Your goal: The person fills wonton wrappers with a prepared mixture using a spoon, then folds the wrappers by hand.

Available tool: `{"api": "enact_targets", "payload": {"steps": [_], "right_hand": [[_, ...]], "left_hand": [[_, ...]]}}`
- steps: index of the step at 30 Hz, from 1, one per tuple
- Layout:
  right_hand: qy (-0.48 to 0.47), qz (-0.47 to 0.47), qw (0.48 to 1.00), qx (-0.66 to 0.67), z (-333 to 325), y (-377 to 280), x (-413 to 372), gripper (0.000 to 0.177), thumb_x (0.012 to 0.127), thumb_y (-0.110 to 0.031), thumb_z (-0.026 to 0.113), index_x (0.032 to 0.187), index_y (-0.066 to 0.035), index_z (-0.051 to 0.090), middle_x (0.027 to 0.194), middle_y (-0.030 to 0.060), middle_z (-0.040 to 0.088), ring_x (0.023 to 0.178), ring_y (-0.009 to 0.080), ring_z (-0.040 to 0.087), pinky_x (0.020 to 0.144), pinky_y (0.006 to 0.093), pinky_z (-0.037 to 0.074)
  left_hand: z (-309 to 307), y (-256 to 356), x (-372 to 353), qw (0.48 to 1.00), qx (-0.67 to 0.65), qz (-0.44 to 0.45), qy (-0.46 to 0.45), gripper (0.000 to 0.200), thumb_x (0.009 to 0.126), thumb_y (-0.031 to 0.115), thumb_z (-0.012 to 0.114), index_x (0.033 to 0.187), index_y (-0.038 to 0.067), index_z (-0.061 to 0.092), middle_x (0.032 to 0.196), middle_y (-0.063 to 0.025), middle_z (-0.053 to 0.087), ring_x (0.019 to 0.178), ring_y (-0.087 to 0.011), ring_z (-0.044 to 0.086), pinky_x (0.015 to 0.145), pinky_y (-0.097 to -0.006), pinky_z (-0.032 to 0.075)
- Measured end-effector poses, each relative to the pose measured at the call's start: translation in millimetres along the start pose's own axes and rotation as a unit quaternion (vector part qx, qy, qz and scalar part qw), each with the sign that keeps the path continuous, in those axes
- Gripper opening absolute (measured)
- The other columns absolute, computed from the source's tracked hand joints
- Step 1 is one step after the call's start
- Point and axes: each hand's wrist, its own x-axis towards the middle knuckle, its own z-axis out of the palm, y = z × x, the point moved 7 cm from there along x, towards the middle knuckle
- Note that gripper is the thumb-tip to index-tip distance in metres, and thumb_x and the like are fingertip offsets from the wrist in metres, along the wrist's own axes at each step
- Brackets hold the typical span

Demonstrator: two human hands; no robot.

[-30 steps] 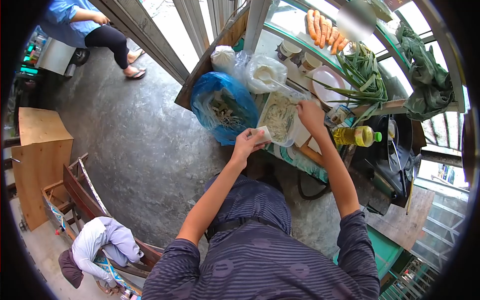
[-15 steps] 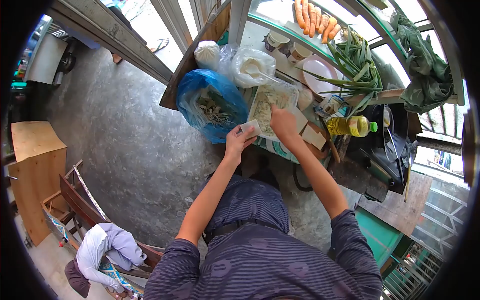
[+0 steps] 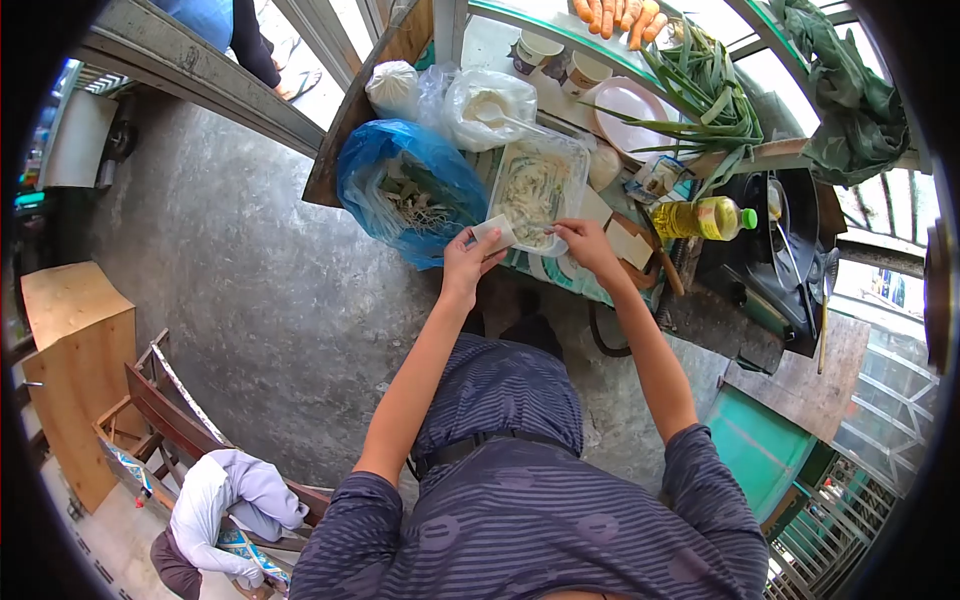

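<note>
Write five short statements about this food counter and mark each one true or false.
1. The left hand holds a pale square piece. True.
2. The right hand grips the oil bottle. False: it is at the near edge of the clear tub; the bottle sits apart.
3. The blue bag lies left of the tub. True.
4. The carrots are in the blue bag. False: they lie at the counter's far edge.
5. The green onions lie beside a pink plate. True.

surface: brown wooden counter | blue plastic bag | clear rectangular plastic tub | yellow oil bottle | round pink plate
</note>
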Motion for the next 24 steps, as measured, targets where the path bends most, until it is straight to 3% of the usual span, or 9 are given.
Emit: {"api": "enact_targets", "payload": {"steps": [2,5,8,11,14,17,20,23,24], "right_hand": [[-0.03,0.108,0.986,0.12,-2,-1,-12,0.025,0.089,-0.02,0.054,0.102,-0.003,0.068,0.062,0.0012,0.059,0.051,0.0094,0.047,0.047,0.0268,0.035],[-0.015,0.093,0.978,0.188,-4,5,-18,0.025,0.093,-0.021,0.051,0.103,-0.005,0.067,0.058,-0.0079,0.045,0.044,0.0007,0.028,0.042,0.0199,0.021],[-0.04,0.107,0.951,0.286,-13,-7,-32,0.024,0.094,-0.021,0.051,0.104,-0.006,0.066,0.062,-0.0078,0.047,0.047,-0.0003,0.029,0.044,0.0189,0.022],[0.003,0.076,0.964,0.257,-22,-3,-30,0.024,0.093,-0.018,0.051,0.104,-0.004,0.066,0.061,-0.0024,0.051,0.053,0.0081,0.046,0.049,0.0226,0.035],[0.203,-0.195,0.956,-0.077,-38,-34,-40,0.022,0.09,-0.017,0.051,0.105,-0.007,0.065,0.064,0.006,0.056,0.064,0.0221,0.059,0.056,0.0317,0.043],[0.144,-0.168,0.948,-0.23,-26,-51,-51,0.021,0.088,-0.018,0.053,0.103,-0.009,0.065,0.075,0.0133,0.058,0.077,0.0319,0.061,0.063,0.0403,0.045],[0.147,-0.109,0.94,-0.289,-23,-56,-57,0.023,0.087,-0.02,0.055,0.104,-0.008,0.064,0.081,0.0132,0.06,0.076,0.0305,0.06,0.063,0.0406,0.045],[0.299,-0.257,0.844,-0.362,-33,-100,-76,0.027,0.087,-0.022,0.056,0.108,-0.007,0.062,0.084,0.0114,0.059,0.076,0.0295,0.058,0.064,0.0383,0.045],[0.265,-0.255,0.881,-0.297,-28,-98,-72,0.028,0.087,-0.023,0.057,0.109,-0.007,0.062,0.085,0.0109,0.059,0.075,0.0279,0.058,0.064,0.0369,0.045]], "left_hand": [[-1,2,-3,1.0,0.003,0.002,-0.004,0.031,0.084,0.019,0.067,0.105,-0.001,0.054,0.099,-0.0096,0.063,0.088,-0.0162,0.064,0.078,-0.0258,0.055],[-2,4,-8,1.0,-0.014,-0.017,0.004,0.03,0.087,0.02,0.063,0.107,-0.001,0.055,0.1,-0.0096,0.063,0.088,-0.0163,0.064,0.079,-0.0267,0.055],[-2,8,-15,0.999,-0.049,-0.007,0.001,0.029,0.09,0.02,0.059,0.11,-0.001,0.055,0.101,-0.0101,0.062,0.089,-0.0175,0.064,0.08,-0.0282,0.055],[-4,9,-15,0.998,-0.055,-0.011,0.007,0.03,0.091,0.02,0.056,0.112,-0.002,0.054,0.103,-0.0108,0.062,0.09,-0.0188,0.064,0.081,-0.0296,0.055],[-5,9,-12,0.998,-0.06,-0.016,0.01,0.03,0.091,0.02,0.056,0.111,-0.002,0.055,0.104,-0.0113,0.062,0.091,-0.0196,0.064,0.082,-0.0298,0.055],[-4,8,-8,0.999,-0.048,-0.013,0.007,0.031,0.092,0.019,0.054,0.113,-0.004,0.055,0.103,-0.0098,0.062,0.089,-0.018,0.064,0.08,-0.0291,0.055],[1,11,-11,1.0,-0.024,-0.002,0.003,0.03,0.091,0.016,0.057,0.113,-0.004,0.055,0.103,-0.0092,0.062,0.09,-0.0171,0.064,0.08,-0.0287,0.055],[10,19,-17,0.999,0.018,0.017,-0.022,0.031,0.089,0.013,0.059,0.115,-0.004,0.054,0.104,-0.01,0.062,0.091,-0.017,0.063,0.081,-0.0288,0.055],[15,21,-18,0.999,0.026,0.018,-0.033,0.031,0.089,0.013,0.059,0.115,-0.004,0.055,0.103,-0.0092,0.063,0.091,-0.0161,0.063,0.081,-0.028,0.055]]}}
